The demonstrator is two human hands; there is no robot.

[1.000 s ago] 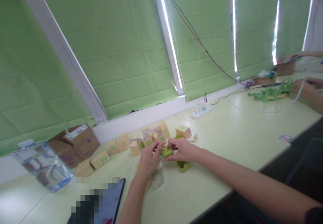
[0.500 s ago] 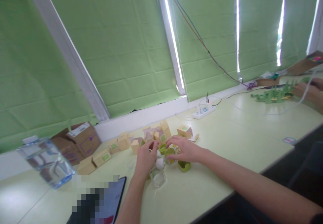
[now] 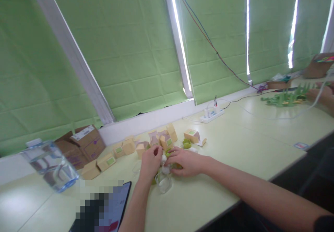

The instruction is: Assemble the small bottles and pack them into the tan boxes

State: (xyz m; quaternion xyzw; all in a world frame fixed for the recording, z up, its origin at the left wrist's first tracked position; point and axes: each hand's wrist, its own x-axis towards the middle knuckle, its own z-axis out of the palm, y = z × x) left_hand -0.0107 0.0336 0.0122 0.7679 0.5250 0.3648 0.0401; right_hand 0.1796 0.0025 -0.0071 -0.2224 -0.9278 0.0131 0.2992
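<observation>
Pale yellow-green laminate covers the table (image 3: pixel 235 148), and at its near edge a dark screen (image 3: pixel 116 204) lies flat, partly blurred out. Just beyond it a small clear cup (image 3: pixel 164 184) stands upright, directly below the two hands. The left hand (image 3: pixel 150 162) has its fingers curled in, tips pinched together on what looks like a small white piece (image 3: pixel 165 168), held just above the cup's mouth. The right hand (image 3: pixel 185 162) comes in from the other side, its fingers stretched flat and close together towards that same piece; whether they grip it or only rest against it I cannot tell, since the spot is blurred. A bit of green plastic (image 3: pixel 178 165) shows beneath the right fingers.

Off to the left a clear water bottle (image 3: pixel 49 165) lies tilted on the table. Behind the hands a loose row of small tan boxes (image 3: pixel 167 142) with green labels runs along the table, and a brown cardboard carton (image 3: pixel 84 144) sits open at the row's left end. Further back a white power strip (image 3: pixel 212 115) lies by the sill, with cables running up the green blinds (image 3: pixel 125 51). At the far right another person's hand (image 3: pixel 320 94) rests beside a cluster of green parts (image 3: pixel 284 99)
</observation>
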